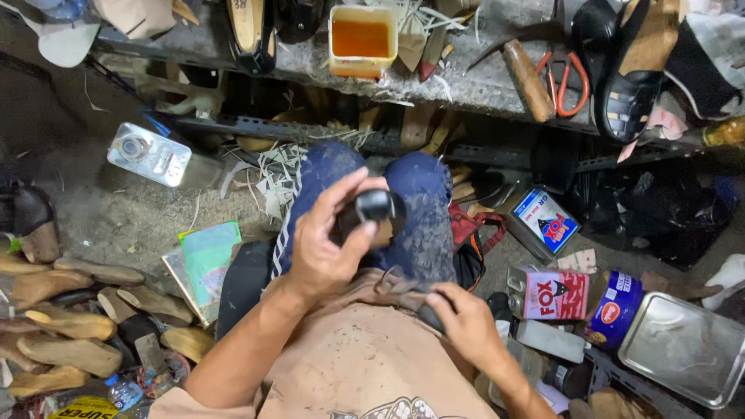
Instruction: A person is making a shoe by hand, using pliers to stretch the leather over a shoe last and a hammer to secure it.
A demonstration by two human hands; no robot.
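Black shoe (372, 211) in left hand (322, 248); tins (555, 293) nearby

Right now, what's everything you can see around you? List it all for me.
black shoe: one, black, in the left hand over the knees
orange tub: one, on the bench
scissors: one pair, orange handles, on the bench
hammer: one, wooden handle, on the bench
cans: two, red-white and blue, floor at right
metal tray: one, silver, lower right
wooden soles: several, tan, floor at left
left hand: holds the shoe
right hand: at the waist, on a dark piece
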